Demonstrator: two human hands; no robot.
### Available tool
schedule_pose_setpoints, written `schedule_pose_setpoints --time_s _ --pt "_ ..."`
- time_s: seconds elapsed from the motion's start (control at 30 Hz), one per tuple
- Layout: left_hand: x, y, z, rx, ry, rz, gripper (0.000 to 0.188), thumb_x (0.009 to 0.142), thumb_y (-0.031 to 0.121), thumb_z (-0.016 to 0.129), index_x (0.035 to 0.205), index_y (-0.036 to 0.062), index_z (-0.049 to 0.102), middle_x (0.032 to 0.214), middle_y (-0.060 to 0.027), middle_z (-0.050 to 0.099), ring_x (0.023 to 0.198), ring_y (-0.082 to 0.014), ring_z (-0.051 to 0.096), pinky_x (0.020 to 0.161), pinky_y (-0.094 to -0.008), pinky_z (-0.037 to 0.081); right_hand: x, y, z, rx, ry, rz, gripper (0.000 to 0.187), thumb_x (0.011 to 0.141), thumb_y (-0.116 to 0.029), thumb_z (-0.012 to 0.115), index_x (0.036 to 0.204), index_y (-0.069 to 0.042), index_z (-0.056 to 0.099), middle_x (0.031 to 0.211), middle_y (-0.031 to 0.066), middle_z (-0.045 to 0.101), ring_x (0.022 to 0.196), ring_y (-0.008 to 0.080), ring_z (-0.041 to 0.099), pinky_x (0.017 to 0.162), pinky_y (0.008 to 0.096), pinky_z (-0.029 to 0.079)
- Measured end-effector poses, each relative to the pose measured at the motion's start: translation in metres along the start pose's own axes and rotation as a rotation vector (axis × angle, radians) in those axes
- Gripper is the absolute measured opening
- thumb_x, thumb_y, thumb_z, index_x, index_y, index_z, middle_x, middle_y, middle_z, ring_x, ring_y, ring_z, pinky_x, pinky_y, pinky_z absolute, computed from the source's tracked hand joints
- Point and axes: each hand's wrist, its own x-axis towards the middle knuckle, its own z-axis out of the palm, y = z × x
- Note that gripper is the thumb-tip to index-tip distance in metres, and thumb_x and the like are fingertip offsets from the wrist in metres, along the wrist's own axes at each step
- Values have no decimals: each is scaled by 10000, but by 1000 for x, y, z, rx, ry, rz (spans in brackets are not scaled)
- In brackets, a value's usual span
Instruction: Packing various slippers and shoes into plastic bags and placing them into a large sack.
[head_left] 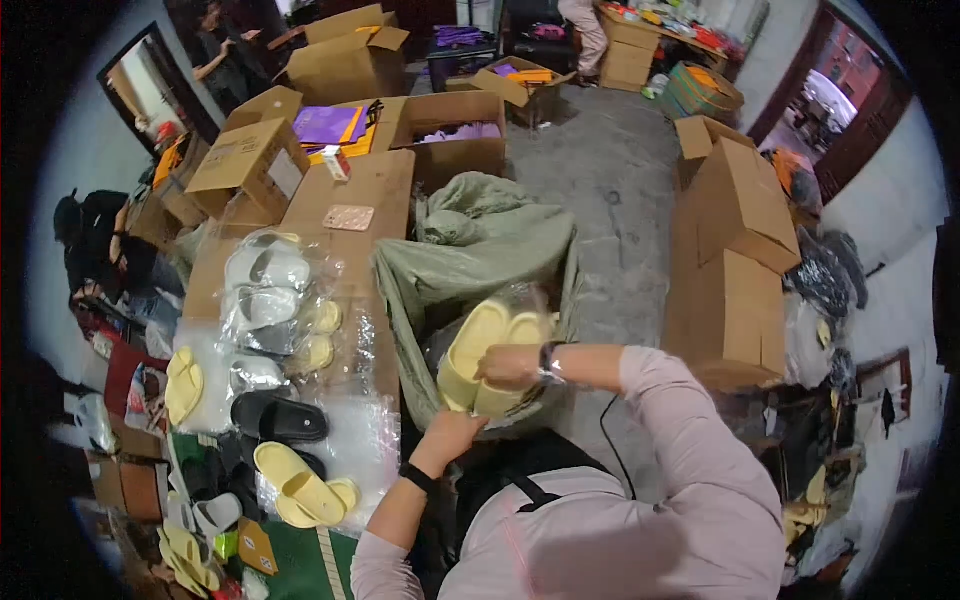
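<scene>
A pair of pale yellow slippers (474, 338) lies in a clear plastic bag (530, 298) in front of me, over the mouth of a grey-green woven sack (405, 330). Across the slippers lies my right hand (512, 367), its fingers closed on them; motion blurs it slightly. At their near end my left hand (452, 442) is closed, seemingly on the bag's edge, though the fingertips are partly hidden. Left of the sack, a cardboard-topped table (345, 262) carries bagged white slippers (268, 268), a black slipper (280, 416) and a loose yellow slipper (298, 482).
Tall cardboard boxes (725, 300) stand on the right. An open carton (450, 135) sits beyond the sack, beside purple and orange packaging (332, 125). More slippers (185, 560) are piled at the lower left. A person in dark clothes (105, 235) works at the far left.
</scene>
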Motion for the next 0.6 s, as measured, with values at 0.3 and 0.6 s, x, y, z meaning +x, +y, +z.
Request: schedule_pose_setpoints --time_s 0.3,0.6 --pt "-57 -11 22 -51 205 -194 190 715 52 531 883 107 600 667 -118 594 687 -282 601 684 -395 441 -18 50 -21 453 132 465 243 789 -196 538 939 -34 640 879 197 627 811 342 598 707 419 463" --pt "-53 -13 25 -112 317 -202 181 661 66 586 839 90 576 667 -104 605 694 -279 605 670 -386 452 -32 19 7 160 -694 304 456 877 -387 446 1001 17 618 978 206 638 918 330 594 778 420 443"
